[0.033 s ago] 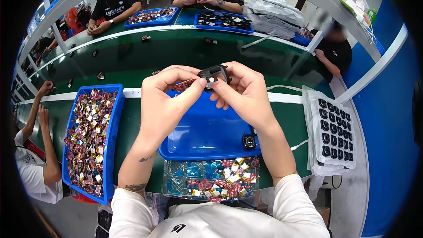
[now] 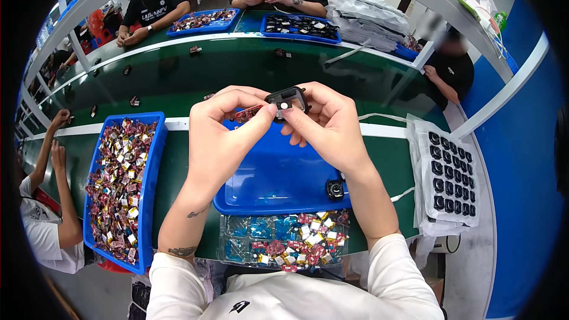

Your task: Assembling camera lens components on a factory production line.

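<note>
My left hand (image 2: 220,133) pinches a small red circuit board (image 2: 249,114) between thumb and fingers, its thumb tip reaching the edge of a black plastic housing (image 2: 289,93). That housing is gripped by my right hand (image 2: 335,127), whose thumb presses on its lower inside beside a round white spot (image 2: 285,106). Whether wires join board and housing is hidden by the thumbs. Both hands hover over the far part of a blue tray (image 2: 272,181). Another black housing (image 2: 335,189) lies at the tray's right side, by my right forearm.
A blue bin (image 2: 155,172) full of red boards stands left. Nearer me, a clear compartment tray (image 2: 232,243) holds boards and blue pieces. Rows of black housings (image 2: 452,172) lie on white sheeting at right. Beyond runs a green conveyor (image 2: 237,71) with scattered parts; co-workers sit around it.
</note>
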Action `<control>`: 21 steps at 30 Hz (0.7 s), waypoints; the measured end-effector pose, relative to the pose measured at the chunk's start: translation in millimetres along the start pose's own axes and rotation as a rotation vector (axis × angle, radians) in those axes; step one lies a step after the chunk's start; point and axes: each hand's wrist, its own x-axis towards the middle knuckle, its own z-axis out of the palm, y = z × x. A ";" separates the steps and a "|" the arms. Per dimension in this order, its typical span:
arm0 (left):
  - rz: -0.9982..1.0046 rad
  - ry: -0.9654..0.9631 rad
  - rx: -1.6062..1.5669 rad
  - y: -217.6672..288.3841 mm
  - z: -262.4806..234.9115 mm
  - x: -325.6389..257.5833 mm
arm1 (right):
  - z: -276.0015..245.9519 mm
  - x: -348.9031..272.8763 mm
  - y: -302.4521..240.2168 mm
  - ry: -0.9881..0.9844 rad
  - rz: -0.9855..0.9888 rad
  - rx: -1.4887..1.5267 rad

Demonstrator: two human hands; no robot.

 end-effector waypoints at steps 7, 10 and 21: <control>0.002 0.046 -0.046 -2.5 4.4 1.8 | 7.2 -3.0 0.5 0.048 -0.022 -0.052; -0.033 0.035 -0.067 0.8 4.7 1.4 | 8.4 -4.3 1.6 0.057 -0.032 -0.064; 0.004 0.066 -0.026 -1.7 3.1 0.3 | 14.6 -5.1 7.4 0.059 -0.082 -0.065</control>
